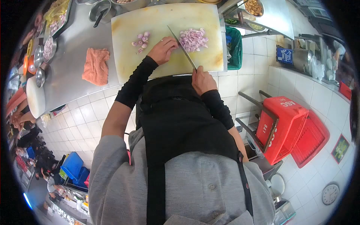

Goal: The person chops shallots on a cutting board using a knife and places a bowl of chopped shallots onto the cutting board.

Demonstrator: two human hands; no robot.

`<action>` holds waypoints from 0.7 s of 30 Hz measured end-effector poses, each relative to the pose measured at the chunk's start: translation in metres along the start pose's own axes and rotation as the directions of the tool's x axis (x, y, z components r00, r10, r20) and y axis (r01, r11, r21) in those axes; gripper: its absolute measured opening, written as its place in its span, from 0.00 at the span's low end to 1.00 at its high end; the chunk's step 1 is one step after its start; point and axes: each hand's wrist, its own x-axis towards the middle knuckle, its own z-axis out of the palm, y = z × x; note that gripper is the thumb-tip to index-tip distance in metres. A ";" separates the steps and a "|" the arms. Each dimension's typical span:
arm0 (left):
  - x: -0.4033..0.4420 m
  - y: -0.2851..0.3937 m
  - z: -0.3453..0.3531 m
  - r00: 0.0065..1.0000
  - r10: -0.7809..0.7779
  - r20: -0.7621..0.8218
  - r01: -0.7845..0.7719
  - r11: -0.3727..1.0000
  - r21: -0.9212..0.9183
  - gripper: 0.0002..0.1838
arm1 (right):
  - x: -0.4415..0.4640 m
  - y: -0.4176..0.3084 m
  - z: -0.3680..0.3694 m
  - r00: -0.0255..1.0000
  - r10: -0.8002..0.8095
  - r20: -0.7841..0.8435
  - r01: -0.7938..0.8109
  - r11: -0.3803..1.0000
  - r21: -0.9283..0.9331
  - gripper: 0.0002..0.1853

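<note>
Over a stainless-steel counter [73, 73], I look down remotely through the head view on a yellowed white cutting board [150, 22] covered by two lots of shallots. The right hand [203, 80] grips a kitchen knife [183, 48] by its handle, the blade slanting away across the board. The left hand [162, 51] curls just beside the blade, fingertips bunched, though I cannot tell whether they pinch anything. Right of the blade lies a heap of chopped shallots [193, 39]; to the left, well apart from it, sits a small cluster of whole-looking shallots [141, 42]. By my reading, the cutting on the board is well past halfway, the heap clearly outweighing the handful left. At far left, a steel bowl [55, 48] holds pinkish pieces too small for me to judge.

On a red plastic crate [287, 125], I read "ASC" and "841" in white; more white letters show partly behind a dark frame [250, 135]. White lettering on a blue package [284, 55] eludes me, as do the blurred characters of a lit sign [65, 218] at lower left.
</note>
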 end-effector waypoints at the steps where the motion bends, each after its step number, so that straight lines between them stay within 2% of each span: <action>1: 0.000 0.000 0.000 1.000 0.002 0.004 -0.002 1.000 -0.004 0.08 | -0.003 -0.002 -0.008 1.000 -0.001 0.007 0.001 1.000 0.001 0.16; 5: 0.001 -0.002 0.000 1.000 0.006 0.002 -0.006 0.999 -0.037 0.09 | -0.004 0.001 -0.001 1.000 -0.001 0.021 0.000 1.000 0.030 0.15; 8: 0.002 -0.001 0.000 0.999 -0.027 0.035 0.029 0.998 -0.057 0.09 | 0.018 0.030 0.053 0.987 -0.158 -0.025 0.157 0.987 -0.037 0.16; 11: -0.001 -0.003 0.002 1.000 0.006 -0.013 -0.006 1.000 -0.018 0.10 | 0.003 -0.003 0.000 1.000 -0.018 0.013 0.017 0.999 0.044 0.16; 17: 0.000 -0.002 0.003 0.999 0.033 -0.026 -0.034 0.999 -0.022 0.11 | 0.013 0.005 0.029 0.998 -0.059 -0.034 0.061 0.995 0.083 0.16; 21: -0.001 -0.002 0.002 1.000 0.005 -0.022 -0.005 1.000 -0.016 0.11 | 0.005 0.001 0.009 0.998 -0.033 0.048 0.029 0.996 0.088 0.16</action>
